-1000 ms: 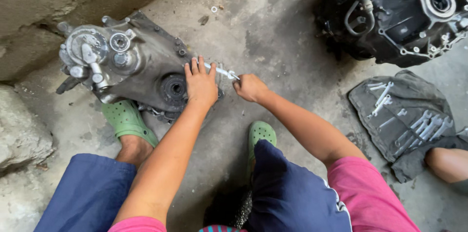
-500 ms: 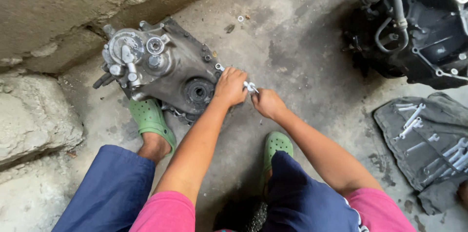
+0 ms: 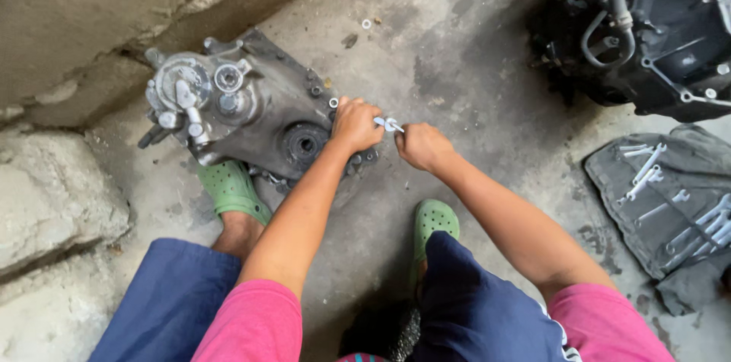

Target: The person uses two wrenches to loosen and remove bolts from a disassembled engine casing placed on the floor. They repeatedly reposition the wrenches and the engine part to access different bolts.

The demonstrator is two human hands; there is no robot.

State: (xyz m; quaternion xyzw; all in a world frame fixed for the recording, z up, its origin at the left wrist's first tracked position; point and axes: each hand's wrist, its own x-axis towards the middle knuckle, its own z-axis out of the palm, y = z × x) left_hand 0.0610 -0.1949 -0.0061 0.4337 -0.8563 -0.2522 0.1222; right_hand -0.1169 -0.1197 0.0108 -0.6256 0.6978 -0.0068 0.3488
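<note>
A grey metal engine casing lies on the concrete floor in front of me, its round bore facing up. My left hand rests closed on the casing's right edge and grips one end of a small silver wrench. My right hand is closed on the wrench's other end, just right of the casing. Both hands meet over the casing's near right corner. What the wrench head sits on is hidden under my fingers.
A black engine block with hoses stands at the top right. A grey tool roll with several wrenches lies at the right. A stone wall runs along the left. My feet in green clogs flank the casing. A small washer lies beyond.
My left hand went from fingers spread on the casing to closed on the wrench. The view has shifted, so the casing and hands sit more to the right and centre.
</note>
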